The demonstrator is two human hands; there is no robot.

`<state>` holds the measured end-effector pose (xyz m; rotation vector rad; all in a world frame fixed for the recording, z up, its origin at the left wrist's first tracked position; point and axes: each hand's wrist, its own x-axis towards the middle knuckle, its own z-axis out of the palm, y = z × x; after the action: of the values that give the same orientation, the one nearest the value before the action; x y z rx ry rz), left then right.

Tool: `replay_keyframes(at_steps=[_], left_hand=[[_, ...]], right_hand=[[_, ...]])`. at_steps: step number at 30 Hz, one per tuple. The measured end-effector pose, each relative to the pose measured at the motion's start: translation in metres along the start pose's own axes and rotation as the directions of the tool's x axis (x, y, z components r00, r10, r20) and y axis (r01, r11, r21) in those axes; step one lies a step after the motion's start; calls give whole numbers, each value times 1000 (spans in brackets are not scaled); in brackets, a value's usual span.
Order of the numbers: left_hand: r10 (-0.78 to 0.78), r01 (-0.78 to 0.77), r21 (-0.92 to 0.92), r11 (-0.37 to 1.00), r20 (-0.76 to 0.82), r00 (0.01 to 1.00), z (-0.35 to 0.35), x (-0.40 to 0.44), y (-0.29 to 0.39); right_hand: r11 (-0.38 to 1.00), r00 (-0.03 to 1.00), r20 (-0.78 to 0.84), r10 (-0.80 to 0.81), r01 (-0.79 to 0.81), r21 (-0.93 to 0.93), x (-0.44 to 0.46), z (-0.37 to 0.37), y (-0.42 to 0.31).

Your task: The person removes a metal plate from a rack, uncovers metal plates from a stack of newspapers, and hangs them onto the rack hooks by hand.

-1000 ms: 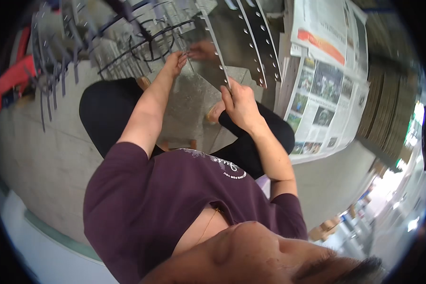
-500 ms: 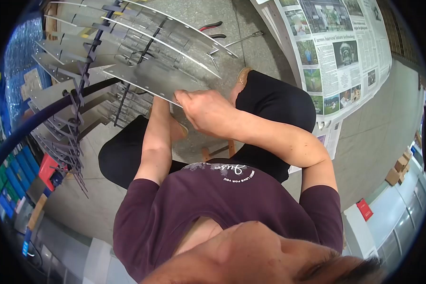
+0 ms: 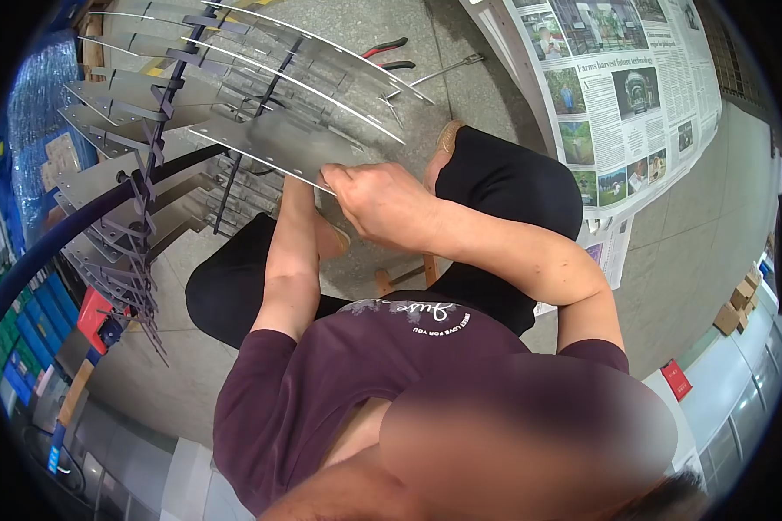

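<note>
A thin grey metal plate (image 3: 278, 143) with small holes along its near edge lies at a slant in front of my knees. My right hand (image 3: 378, 201) is closed at the plate's near right corner, fingers bent over the edge. My left hand (image 3: 298, 193) reaches under the plate; only the wrist side shows and the fingers are hidden. Beside and beyond the plate stands a dark rack (image 3: 167, 104) with hooked prongs, carrying several similar metal plates (image 3: 109, 178).
Red-and-black-handled pliers (image 3: 389, 54) and a thin T-shaped metal tool (image 3: 439, 76) lie on the floor. At right is a surface covered with newspaper (image 3: 639, 130). A dark blue tube (image 3: 69, 213) curves in from the left, near a red tool (image 3: 98, 319) and blue boxes (image 3: 35, 326).
The view has shifted slightly. Both hands and the plate stay in nearly the same place.
</note>
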<state>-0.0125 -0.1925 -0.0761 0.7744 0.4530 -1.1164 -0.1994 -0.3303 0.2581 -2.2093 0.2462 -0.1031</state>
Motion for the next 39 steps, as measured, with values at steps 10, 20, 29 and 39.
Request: replay_keyframes(at_steps=[10,20,29,39], left_hand=[[2,-2,4,1000,-3,1000,4,3,2],[43,-43,-6,999,-20,999,21,17,7],[274,-232,154,960,-371,887,39,-12,38],[800,-754,357,552,27,599,235,-218,84]], right_hand=[[1000,1000,2,-3,3,3,-1,-1,2],[1000,999,39,31,-31,1,4,-12,-4],[999,997,64,42,-42,-4,8,-10,-6],[999,1000,-11,-17,16,-49,12,-10,-14]])
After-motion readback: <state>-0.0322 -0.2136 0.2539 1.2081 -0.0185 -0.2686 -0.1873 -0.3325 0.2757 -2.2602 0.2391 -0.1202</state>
